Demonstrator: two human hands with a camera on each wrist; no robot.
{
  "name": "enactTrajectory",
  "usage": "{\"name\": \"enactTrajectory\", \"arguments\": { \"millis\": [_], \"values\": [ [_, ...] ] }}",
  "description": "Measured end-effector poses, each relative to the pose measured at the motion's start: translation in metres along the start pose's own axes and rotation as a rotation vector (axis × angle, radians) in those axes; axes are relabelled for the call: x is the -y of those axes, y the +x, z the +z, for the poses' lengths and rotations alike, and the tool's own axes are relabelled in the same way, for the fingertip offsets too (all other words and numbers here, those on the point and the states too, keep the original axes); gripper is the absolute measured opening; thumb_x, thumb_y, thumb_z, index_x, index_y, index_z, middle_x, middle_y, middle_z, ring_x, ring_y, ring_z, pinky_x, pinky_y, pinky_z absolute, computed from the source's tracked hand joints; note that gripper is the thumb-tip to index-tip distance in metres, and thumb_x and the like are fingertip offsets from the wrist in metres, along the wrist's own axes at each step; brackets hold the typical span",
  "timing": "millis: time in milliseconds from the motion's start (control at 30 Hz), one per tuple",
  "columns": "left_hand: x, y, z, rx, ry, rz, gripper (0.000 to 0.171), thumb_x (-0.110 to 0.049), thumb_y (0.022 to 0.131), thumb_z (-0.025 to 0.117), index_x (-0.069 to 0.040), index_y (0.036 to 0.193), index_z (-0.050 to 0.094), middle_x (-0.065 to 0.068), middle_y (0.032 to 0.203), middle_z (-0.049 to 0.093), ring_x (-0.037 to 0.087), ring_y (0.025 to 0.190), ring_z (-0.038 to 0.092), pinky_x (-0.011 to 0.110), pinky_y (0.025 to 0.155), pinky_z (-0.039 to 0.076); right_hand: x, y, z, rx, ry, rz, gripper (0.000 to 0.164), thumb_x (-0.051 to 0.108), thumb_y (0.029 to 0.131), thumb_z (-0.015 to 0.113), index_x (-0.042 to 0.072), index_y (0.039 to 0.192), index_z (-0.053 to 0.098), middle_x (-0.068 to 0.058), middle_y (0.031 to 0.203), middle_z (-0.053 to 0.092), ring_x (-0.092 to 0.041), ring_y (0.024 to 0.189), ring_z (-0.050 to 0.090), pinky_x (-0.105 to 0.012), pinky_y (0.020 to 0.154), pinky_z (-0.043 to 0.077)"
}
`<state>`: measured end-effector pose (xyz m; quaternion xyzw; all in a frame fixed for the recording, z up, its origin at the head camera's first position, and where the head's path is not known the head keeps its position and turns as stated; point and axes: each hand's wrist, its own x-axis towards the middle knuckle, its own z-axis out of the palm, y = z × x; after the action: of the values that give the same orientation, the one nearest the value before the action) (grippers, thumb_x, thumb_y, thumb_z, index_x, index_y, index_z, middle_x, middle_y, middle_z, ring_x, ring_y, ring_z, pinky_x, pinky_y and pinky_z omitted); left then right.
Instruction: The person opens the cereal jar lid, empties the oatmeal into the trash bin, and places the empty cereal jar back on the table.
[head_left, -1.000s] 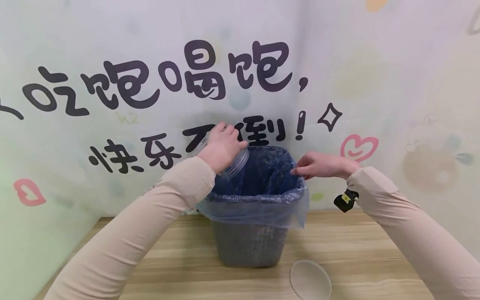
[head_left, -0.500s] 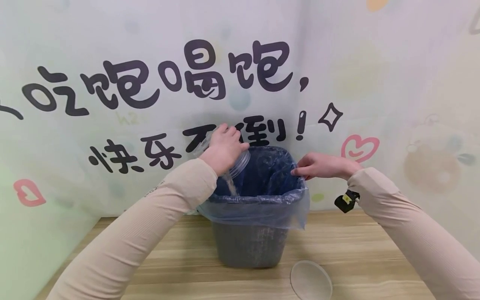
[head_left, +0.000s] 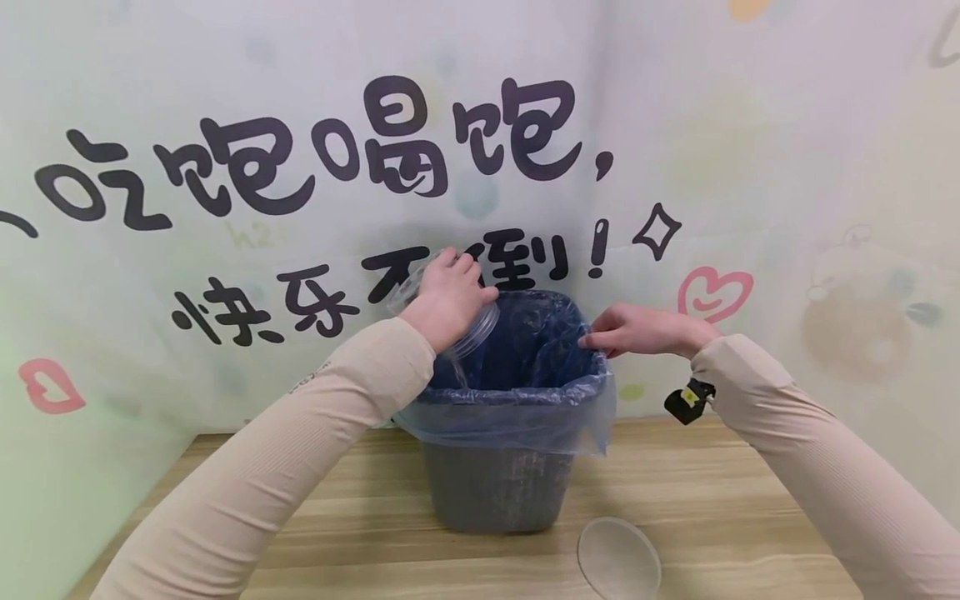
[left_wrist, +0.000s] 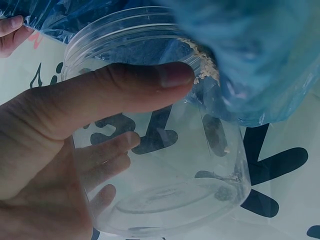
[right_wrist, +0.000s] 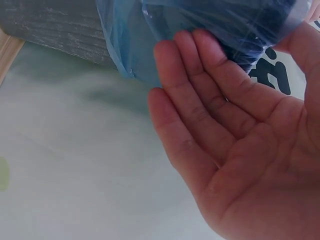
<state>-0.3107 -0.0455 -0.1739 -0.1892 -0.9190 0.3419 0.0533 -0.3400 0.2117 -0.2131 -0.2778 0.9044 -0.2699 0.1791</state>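
Note:
My left hand (head_left: 450, 300) grips a clear plastic jar (left_wrist: 165, 200), tipped with its mouth over the left side of a grey trash can (head_left: 498, 492). A thin stream of pale bits falls from the jar into the blue trash bag (head_left: 517, 421) lining the can. In the left wrist view, some pale flakes (left_wrist: 206, 70) cling near the jar's mouth, while the rest of the jar looks nearly bare. My right hand (head_left: 637, 329) holds the can's right rim through the bag, thumb over the inner side and fingers against the outside. The can's bottom inside is hidden.
A pale round lid (head_left: 618, 558) lies on the wooden table (head_left: 337, 517), in front and right of the can. Close behind stands a light wall covering (head_left: 750, 167) with black characters. A small black device (head_left: 688, 402) hangs at the right wrist.
Pale bits have begun falling from the jar since a second ago, and the stream now looks thinner than half a second ago. Both hands keep almost the same place.

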Motion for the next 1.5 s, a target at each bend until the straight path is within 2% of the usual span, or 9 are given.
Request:
{"name": "enactTrajectory", "arguments": {
  "millis": [267,567,833,1067,1300,1500],
  "values": [
    [-0.001,-0.001,-0.001,0.002,0.014,0.011,0.060,-0.008,0.099,0.054,-0.036,0.148,0.034,0.008,0.146,0.038,0.027,0.128,0.033,0.042,0.106,0.022,0.000,0.000,0.001,-0.012,0.014,0.000,0.028,0.023,0.099,0.053,0.000,0.091,0.068,0.000,0.079,0.062,-0.018,0.092,0.064,-0.041,0.091,0.048],
    [-0.003,0.000,0.000,-0.017,0.050,0.020,0.060,-0.006,0.100,0.051,-0.038,0.148,0.034,0.007,0.145,0.039,0.026,0.128,0.034,0.042,0.106,0.022,0.001,-0.002,0.002,-0.024,0.021,0.002,0.027,0.022,0.099,0.054,0.000,0.091,0.068,0.001,0.077,0.059,-0.018,0.093,0.064,-0.042,0.092,0.048],
    [-0.010,0.000,0.000,-0.006,0.094,0.060,0.061,-0.008,0.098,0.056,-0.035,0.148,0.033,0.006,0.149,0.035,0.026,0.135,0.030,0.044,0.112,0.017,-0.001,-0.004,0.002,-0.024,0.015,0.002,0.026,0.022,0.099,0.054,0.004,0.082,0.064,0.002,0.069,0.052,-0.018,0.091,0.064,-0.042,0.091,0.048],
    [-0.012,-0.001,-0.001,-0.022,0.173,0.073,0.056,-0.008,0.100,0.051,-0.036,0.146,0.033,0.004,0.149,0.036,0.024,0.132,0.032,0.042,0.109,0.019,-0.001,-0.004,0.003,-0.029,0.015,-0.009,0.026,0.021,0.098,0.054,0.004,0.083,0.065,0.002,0.071,0.057,-0.018,0.091,0.064,-0.042,0.091,0.049],
    [-0.013,-0.003,-0.008,-0.051,0.247,0.086,0.057,-0.012,0.099,0.055,-0.036,0.145,0.033,0.004,0.150,0.035,0.024,0.132,0.032,0.040,0.108,0.020,-0.001,-0.005,0.003,-0.028,0.014,-0.001,0.027,0.021,0.099,0.054,0.007,0.076,0.059,0.002,0.067,0.047,-0.018,0.092,0.064,-0.042,0.092,0.048],
    [-0.013,-0.004,-0.013,-0.066,0.227,0.087,0.058,-0.010,0.099,0.054,-0.038,0.146,0.032,0.004,0.152,0.033,0.024,0.135,0.030,0.041,0.111,0.018,-0.001,-0.005,0.003,-0.030,0.009,-0.001,0.026,0.022,0.099,0.054,0.003,0.085,0.065,0.001,0.071,0.055,-0.020,0.096,0.064,-0.042,0.092,0.048]
  ]
}}
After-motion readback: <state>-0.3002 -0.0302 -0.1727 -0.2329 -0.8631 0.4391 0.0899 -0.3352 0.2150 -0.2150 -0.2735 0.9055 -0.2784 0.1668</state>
